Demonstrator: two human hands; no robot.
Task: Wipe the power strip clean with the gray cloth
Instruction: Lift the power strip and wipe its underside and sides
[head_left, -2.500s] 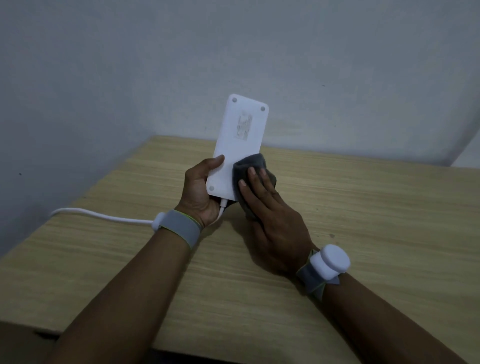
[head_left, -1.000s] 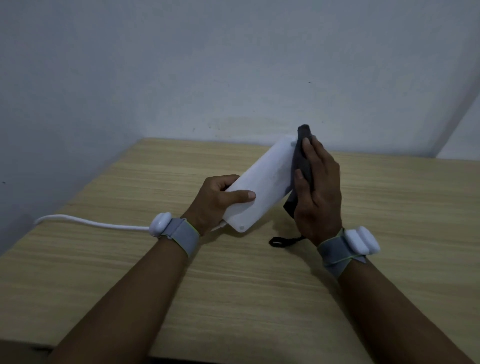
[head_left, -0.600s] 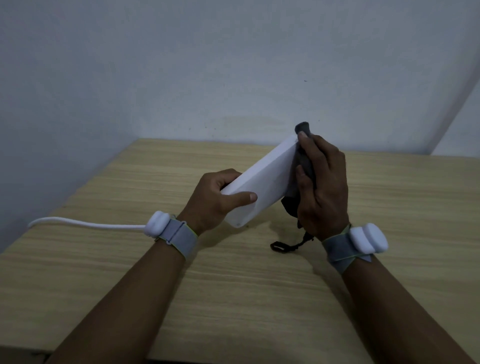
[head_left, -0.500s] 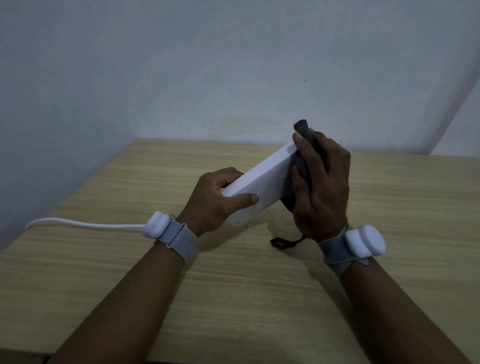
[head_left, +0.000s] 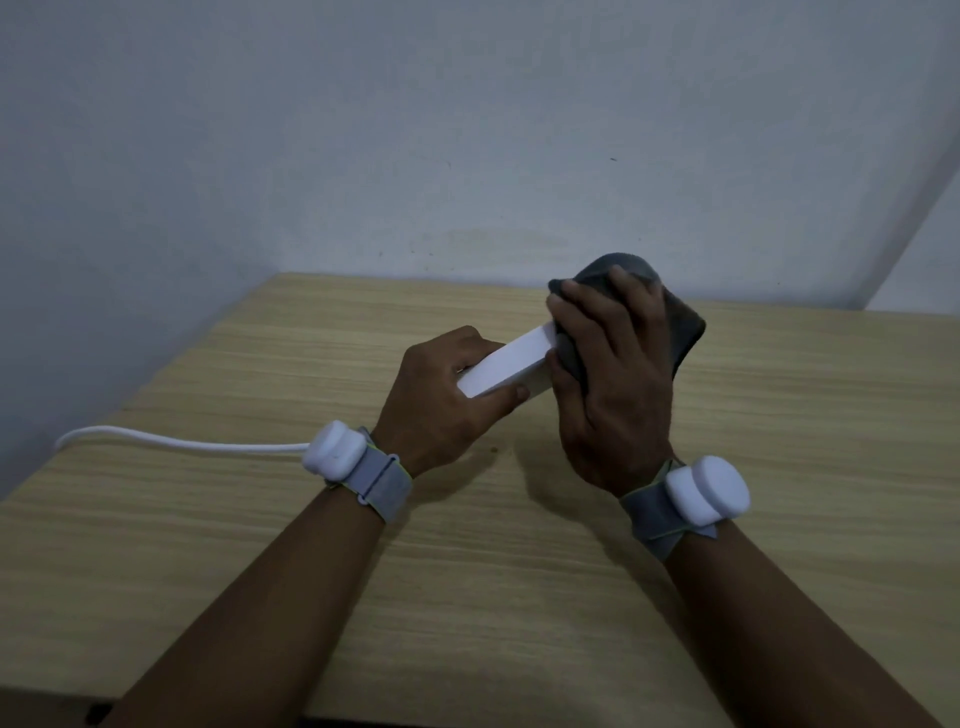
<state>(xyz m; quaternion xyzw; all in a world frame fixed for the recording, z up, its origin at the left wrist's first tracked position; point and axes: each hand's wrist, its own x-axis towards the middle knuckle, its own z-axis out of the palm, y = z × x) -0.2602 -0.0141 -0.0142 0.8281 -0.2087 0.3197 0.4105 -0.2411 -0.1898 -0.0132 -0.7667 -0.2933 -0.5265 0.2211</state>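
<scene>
A white power strip (head_left: 506, 366) is held above the wooden table, turned edge-on so only its narrow side shows. My left hand (head_left: 447, 402) grips its near end, thumb across the side. My right hand (head_left: 610, 384) is wrapped around the far end with the gray cloth (head_left: 675, 317) bunched under the fingers and pressed against the strip. The far end of the strip is hidden by the cloth and hand. The strip's white cord (head_left: 171, 441) trails left across the table.
The light wooden table (head_left: 519, 597) sits in a corner, with pale walls close behind and to the left. Its front edge runs along the bottom of the view. Both wrists wear gray bands with white pods.
The strip has been lowered from upright and rolled edge-on. My right hand with the cloth has slid from its near end up to its far end and now wraps it.
</scene>
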